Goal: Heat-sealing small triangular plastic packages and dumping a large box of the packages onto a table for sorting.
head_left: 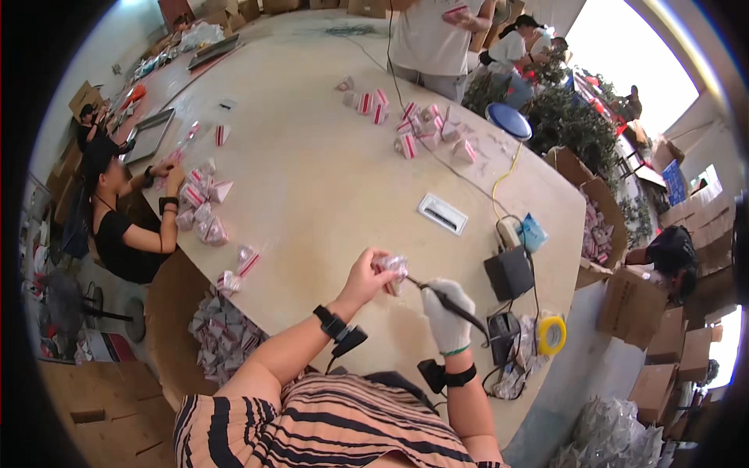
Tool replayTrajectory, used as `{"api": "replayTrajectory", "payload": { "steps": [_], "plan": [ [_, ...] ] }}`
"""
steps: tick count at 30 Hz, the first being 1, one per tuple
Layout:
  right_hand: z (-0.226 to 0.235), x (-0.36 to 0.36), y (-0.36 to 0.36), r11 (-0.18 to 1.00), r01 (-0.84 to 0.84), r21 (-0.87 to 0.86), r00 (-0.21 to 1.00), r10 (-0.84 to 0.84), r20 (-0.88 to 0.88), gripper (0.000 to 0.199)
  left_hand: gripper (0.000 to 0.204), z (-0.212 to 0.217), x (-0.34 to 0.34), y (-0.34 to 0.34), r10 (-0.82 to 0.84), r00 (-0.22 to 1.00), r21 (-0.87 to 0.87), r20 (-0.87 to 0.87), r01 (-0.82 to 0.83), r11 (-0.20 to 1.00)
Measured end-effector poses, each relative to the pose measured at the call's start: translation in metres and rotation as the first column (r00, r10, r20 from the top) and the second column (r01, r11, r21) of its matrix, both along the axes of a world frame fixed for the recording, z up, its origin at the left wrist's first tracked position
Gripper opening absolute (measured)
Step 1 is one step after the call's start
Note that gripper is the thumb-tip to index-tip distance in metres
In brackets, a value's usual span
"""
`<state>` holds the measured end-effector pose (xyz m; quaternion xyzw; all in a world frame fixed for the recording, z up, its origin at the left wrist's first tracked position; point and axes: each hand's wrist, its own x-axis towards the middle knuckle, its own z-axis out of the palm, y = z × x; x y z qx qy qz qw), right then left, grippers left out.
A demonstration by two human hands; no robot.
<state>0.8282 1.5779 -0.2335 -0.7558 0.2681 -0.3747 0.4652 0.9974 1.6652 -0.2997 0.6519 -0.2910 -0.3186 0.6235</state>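
Left hand [363, 279] fingers pinched on clear packet [393, 267]; gloved right hand [446, 314] fingers clenched around black heat tool [451, 305].

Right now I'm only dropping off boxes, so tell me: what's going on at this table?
The person wearing the camera holds a small clear packet in the bare left hand and presses a black heat tool to it with the gloved right hand. More packets lie on the table. A seated co-worker handles another pile.

A small clear packet [392, 267] (red-and-white inside) held above the table; black soldering iron [452, 304] tip touching it.
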Motion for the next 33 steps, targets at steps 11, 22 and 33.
{"api": "replayTrajectory", "payload": {
  "steps": [11, 22, 33],
  "plan": [
    [-0.031, 0.018, -0.021, 0.975, -0.044, 0.218, 0.995, 0.062, -0.074, 0.012, 0.048, -0.053, 0.11, 0.054, -0.099, 0.995, 0.556, -0.031, 0.099, 0.825],
    [-0.066, 0.001, -0.074, 0.867, 0.191, 0.46, 0.972, -0.102, -0.21, 0.012, 0.048, -0.072, 0.302, -0.212, -0.58, 0.293, 0.631, 0.76, -0.121, 0.766],
    [-0.078, 0.002, -0.079, 0.937, 0.19, 0.293, 0.953, -0.104, -0.285, 0.016, 0.032, -0.105, 0.287, -0.321, -0.429, 0.307, 0.487, 0.85, -0.145, 0.861]
  ]
}}
